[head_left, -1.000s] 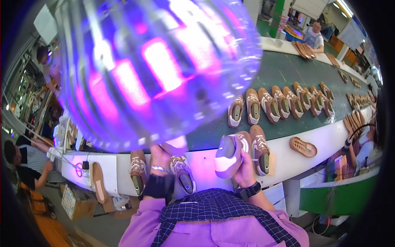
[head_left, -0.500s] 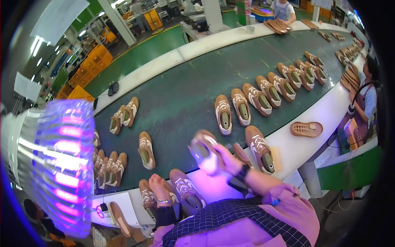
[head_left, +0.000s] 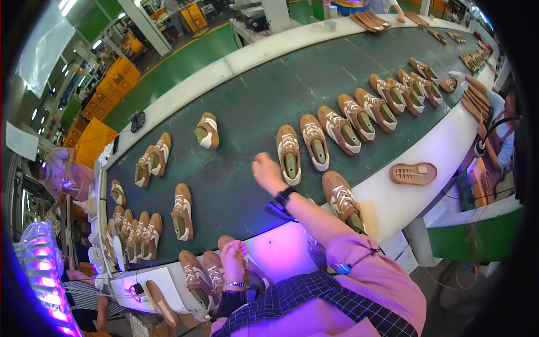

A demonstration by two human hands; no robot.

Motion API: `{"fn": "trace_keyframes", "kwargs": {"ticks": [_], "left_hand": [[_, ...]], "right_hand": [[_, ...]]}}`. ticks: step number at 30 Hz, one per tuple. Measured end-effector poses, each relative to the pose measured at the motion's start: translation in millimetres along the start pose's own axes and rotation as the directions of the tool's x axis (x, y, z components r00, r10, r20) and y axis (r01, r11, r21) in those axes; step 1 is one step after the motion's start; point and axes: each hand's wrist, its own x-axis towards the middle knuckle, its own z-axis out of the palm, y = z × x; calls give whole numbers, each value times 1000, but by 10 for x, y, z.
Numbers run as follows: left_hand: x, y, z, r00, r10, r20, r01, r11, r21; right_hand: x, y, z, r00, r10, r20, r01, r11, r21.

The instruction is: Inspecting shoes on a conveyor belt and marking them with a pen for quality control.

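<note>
My right hand (head_left: 268, 173) reaches over the green conveyor belt (head_left: 241, 196), fingers loosely bent, nothing held. Just to its right stands a brown lace-up sneaker (head_left: 288, 154) with white trim, first in a row of similar shoes. Farther off to the left, a single brown sneaker (head_left: 208, 132) sits on the belt, apart from my hand. My left hand (head_left: 233, 259), fingers curled in, is raised at the near bench edge. It partly covers one sneaker (head_left: 259, 275) there; two more sneakers (head_left: 196, 276) lie left of it. Whether it touches them is hard to see.
A ribbed lamp (head_left: 45, 281) glows purple at the lower left. On the white ledge to the right lie a tan sole (head_left: 413, 173) and another sneaker (head_left: 342, 197). Several sneakers (head_left: 135, 233) stand at the belt's left end. Co-workers (head_left: 499, 129) are at the right, left and far side.
The sneaker in my right hand has been let go and now sits farther off on the belt. My left hand has moved right and its fingers have curled. The view has shifted, with the lamp lower left.
</note>
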Motion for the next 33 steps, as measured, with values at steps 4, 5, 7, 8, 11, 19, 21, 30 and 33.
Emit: {"fn": "trace_keyframes", "kwargs": {"ticks": [4,5,7,8,11,19,21,30,33], "left_hand": [[51,-146,110,997,-47,61,43,997,65],[68,-154,162,996,-35,82,28,996,81],[96,-125,245,993,-13,120,3,996,87],[113,-104,287,991,-9,137,-1,997,73],[124,-25,320,986,-13,168,-2,996,87],[113,86,554,959,-92,268,93,996,9],[135,96,636,936,-68,346,127,980,-150],[-180,-102,55,989,-28,144,96,870,-484],[-271,-190,-193,984,-84,157,156,834,-529]], "right_hand": [[-28,555,-555,963,36,-266,-113,954,-280],[-2,631,-573,946,20,-324,-158,900,-406],[66,766,-589,932,331,-151,-363,857,-365],[116,814,-583,883,467,-36,-456,838,-301],[177,878,-544,816,570,102,-529,805,-267],[-735,106,-1029,647,194,738,-635,673,380],[-908,-78,-1262,507,-48,861,-540,761,360],[467,941,-1401,928,361,-95,-361,803,-475],[607,1420,-1325,804,593,51,-536,760,-368]]}}
